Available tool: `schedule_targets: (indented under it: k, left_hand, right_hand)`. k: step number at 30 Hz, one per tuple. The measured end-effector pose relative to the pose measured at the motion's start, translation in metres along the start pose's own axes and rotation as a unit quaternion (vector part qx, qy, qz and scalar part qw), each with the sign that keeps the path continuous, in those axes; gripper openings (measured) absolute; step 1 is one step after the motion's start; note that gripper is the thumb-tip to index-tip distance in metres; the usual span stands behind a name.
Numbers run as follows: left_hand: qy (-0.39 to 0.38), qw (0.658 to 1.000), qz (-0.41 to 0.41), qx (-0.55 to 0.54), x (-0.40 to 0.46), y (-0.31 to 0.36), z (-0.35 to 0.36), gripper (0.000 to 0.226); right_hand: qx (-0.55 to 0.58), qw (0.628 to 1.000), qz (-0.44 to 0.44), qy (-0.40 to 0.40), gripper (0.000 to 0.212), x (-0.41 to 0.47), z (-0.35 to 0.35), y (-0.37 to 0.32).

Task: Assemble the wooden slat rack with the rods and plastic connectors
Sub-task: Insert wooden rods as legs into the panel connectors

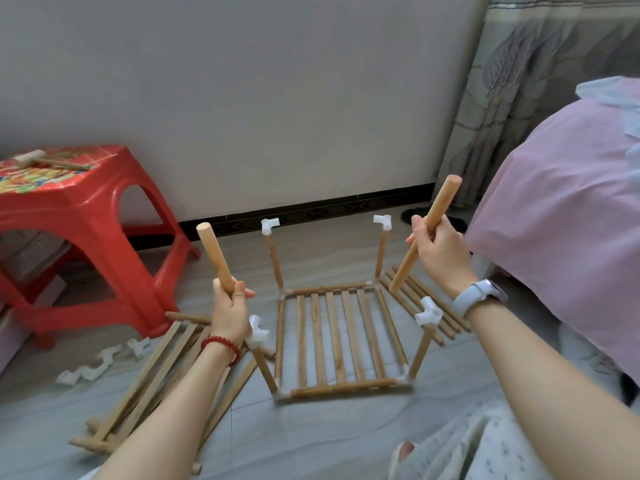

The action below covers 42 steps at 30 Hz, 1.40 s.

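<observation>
- I'm looking down at the slat rack (341, 337) sitting flat on the grey floor (346, 441), four short posts rising from its corners, each capped with a white connector.
- My left hand (230, 311), just left of the rack, has its fingers wrapped round the lower end of a rod (216, 259), which stands nearly upright and tilts a touch leftward.
- My right hand (438, 251), above the rack's right edge, grips a second rod (426, 233) near its middle; this one leans, top end up and to the right.
- The near-left connector (258, 332) sits just beside my left wrist; the near-right connector (428, 311) is below my right hand, apart from it.
- Left of the rack lies another slat panel (159, 372) flat on the floor, with loose white connectors (100, 365) further left.
- Right of the rack, a bundle of spare sticks (426, 306) lies on the floor.
- Well left of the rack stands a red stool (86, 216) with a wooden mallet (41, 160) on top.
</observation>
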<state>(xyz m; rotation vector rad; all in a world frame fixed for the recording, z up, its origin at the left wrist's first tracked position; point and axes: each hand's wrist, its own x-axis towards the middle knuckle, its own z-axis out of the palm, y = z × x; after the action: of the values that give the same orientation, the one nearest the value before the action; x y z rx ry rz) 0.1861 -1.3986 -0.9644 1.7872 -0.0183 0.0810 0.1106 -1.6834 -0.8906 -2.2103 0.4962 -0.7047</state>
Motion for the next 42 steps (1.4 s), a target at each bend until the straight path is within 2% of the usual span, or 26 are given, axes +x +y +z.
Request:
schedule_targets:
  k: [6, 14, 17, 22, 25, 31, 35, 38, 42]
  left_hand:
    - [0.024, 1.000, 0.012, 0.009, -0.004, 0.005, 0.023, 0.008]
    - [0.051, 0.998, 0.009, 0.030, -0.005, 0.008, 0.038, 0.009]
    - [0.053, 0.998, 0.008, 0.036, -0.006, 0.008, 0.039, 0.009]
    - [0.058, 0.997, 0.007, 0.044, -0.007, 0.007, 0.039, 0.009]
    - [0.063, 0.997, 0.007, 0.045, -0.008, 0.008, 0.040, 0.008]
    - [0.059, 0.997, 0.009, 0.046, -0.006, 0.008, 0.041, 0.008]
    - [0.057, 0.997, 0.004, 0.053, -0.004, 0.006, 0.040, 0.009]
    - [0.028, 0.998, -0.005, 0.061, -0.005, 0.009, 0.038, 0.010]
    - [-0.032, 0.995, -0.073, 0.056, -0.008, 0.014, 0.025, 0.012]
  right_hand:
    - [-0.061, 0.996, 0.045, 0.041, 0.042, -0.009, -0.041, 0.040]
    - [-0.074, 0.996, 0.052, 0.026, 0.029, -0.016, -0.053, 0.057]
    - [-0.077, 0.997, 0.028, 0.004, 0.027, -0.016, -0.051, 0.058]
    - [-0.119, 0.991, -0.062, -0.029, 0.021, -0.025, -0.041, 0.058]
    - [-0.116, 0.989, -0.073, -0.047, 0.016, -0.029, -0.038, 0.057]
    - [0.001, 0.997, 0.077, -0.001, 0.018, -0.024, -0.046, 0.066]
    - [-0.003, 0.994, 0.105, -0.036, 0.012, -0.020, -0.041, 0.063]
    - [-0.021, 0.991, 0.119, -0.048, 0.015, -0.020, -0.041, 0.059]
    - [-0.006, 0.989, 0.141, -0.044, 0.017, -0.025, -0.036, 0.055]
